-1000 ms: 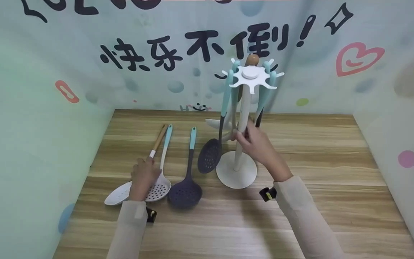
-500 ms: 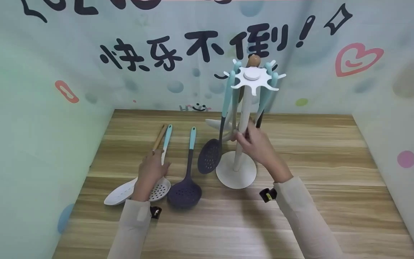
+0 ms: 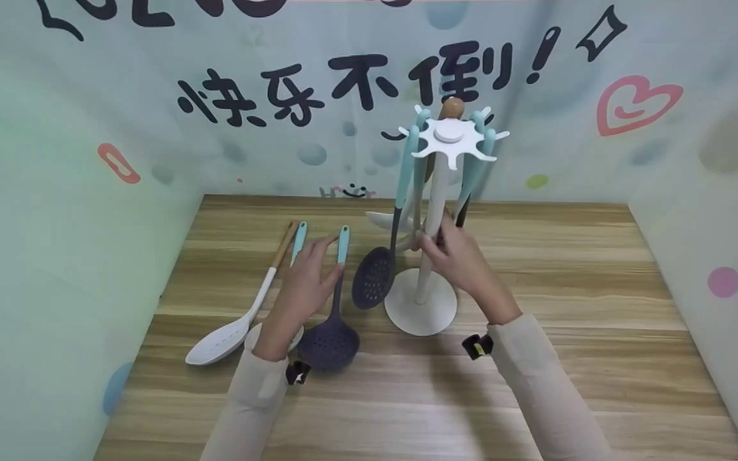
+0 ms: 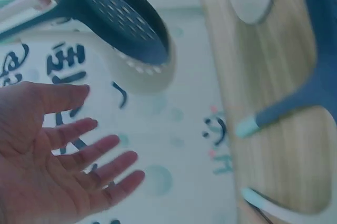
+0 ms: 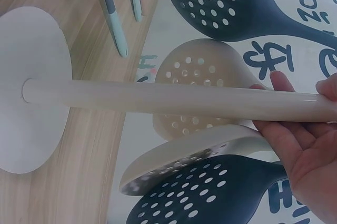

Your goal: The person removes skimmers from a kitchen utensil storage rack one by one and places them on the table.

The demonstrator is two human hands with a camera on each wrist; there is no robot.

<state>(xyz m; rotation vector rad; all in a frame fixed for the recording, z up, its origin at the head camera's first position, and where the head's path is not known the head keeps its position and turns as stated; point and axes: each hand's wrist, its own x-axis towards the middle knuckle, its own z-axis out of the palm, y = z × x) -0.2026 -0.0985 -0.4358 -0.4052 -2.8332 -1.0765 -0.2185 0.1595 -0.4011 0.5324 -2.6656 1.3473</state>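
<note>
My left hand point(image 3: 305, 282) hovers with spread fingers over the row of utensils, thumb and fingertips right at the turquoise handle of a dark skimmer point(image 3: 330, 346). In the left wrist view its fingers are extended and hold nothing. A white skimmer point(image 3: 299, 235) lies mostly hidden under that hand. Left of it rests a white slotted spoon point(image 3: 218, 344) with a wooden handle. My right hand point(image 3: 462, 259) grips the pole point(image 5: 184, 100) of a white utensil stand point(image 3: 449, 131), thumb and fingers wrapped about it. From the stand's hooks hangs a dark slotted spoon point(image 3: 374, 278), among several other utensils.
The stand's round base point(image 3: 421, 320) sits on the wooden table point(image 3: 567, 358). Dark and white perforated heads hang close around the pole in the right wrist view. A printed cloth point(image 3: 343, 147) rises behind the table, with pale side walls left and right.
My left hand has moved right and away from me, from the white slotted spoon, past the white skimmer, to the dark skimmer's handle. My right hand keeps its grip on the pole.
</note>
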